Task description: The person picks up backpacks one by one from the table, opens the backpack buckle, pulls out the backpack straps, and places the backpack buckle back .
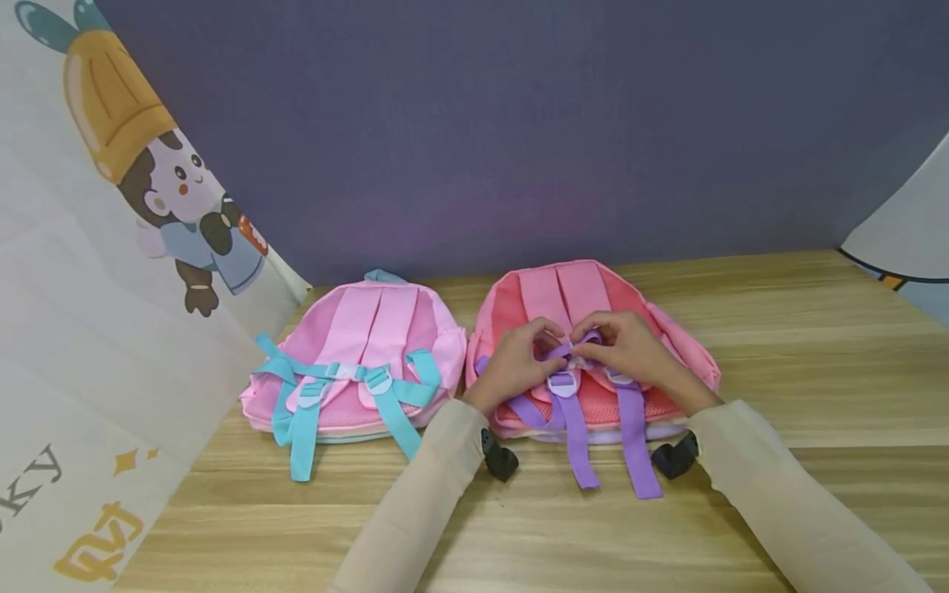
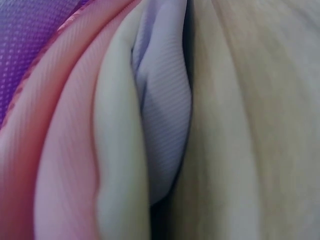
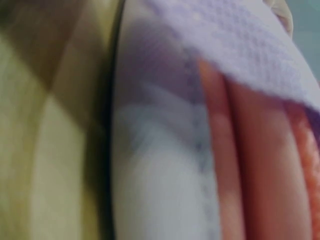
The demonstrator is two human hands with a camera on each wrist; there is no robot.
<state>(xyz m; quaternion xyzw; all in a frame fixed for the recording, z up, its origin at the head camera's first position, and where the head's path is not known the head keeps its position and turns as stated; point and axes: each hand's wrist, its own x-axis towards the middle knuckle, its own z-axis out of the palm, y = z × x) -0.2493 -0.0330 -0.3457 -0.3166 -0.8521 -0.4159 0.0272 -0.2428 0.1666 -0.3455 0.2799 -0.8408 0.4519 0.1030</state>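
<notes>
A coral-pink backpack (image 1: 586, 288) lies on the table with its shoulder straps facing up. Over its middle, both hands pinch a narrow purple chest strap (image 1: 559, 352). My left hand (image 1: 519, 362) grips it from the left, thumb and fingers close together. From the other side, my right hand (image 1: 630, 347) pinches the strap near a looped part; a small pale buckle between the hands is mostly hidden. Two purple strap ends (image 1: 636, 445) hang toward the front edge. The left wrist view shows only the bag's pink folded side (image 2: 70, 135); the right one, purple webbing (image 3: 240, 45) up close.
Left of it lies a lighter pink backpack (image 1: 344, 325) with turquoise straps (image 1: 304, 445), its chest buckle (image 1: 343, 371) joined. A dark blue-grey panel (image 1: 519, 132) rises behind the wooden table (image 1: 801, 354). A printed white sheet (image 1: 67, 329) borders the left.
</notes>
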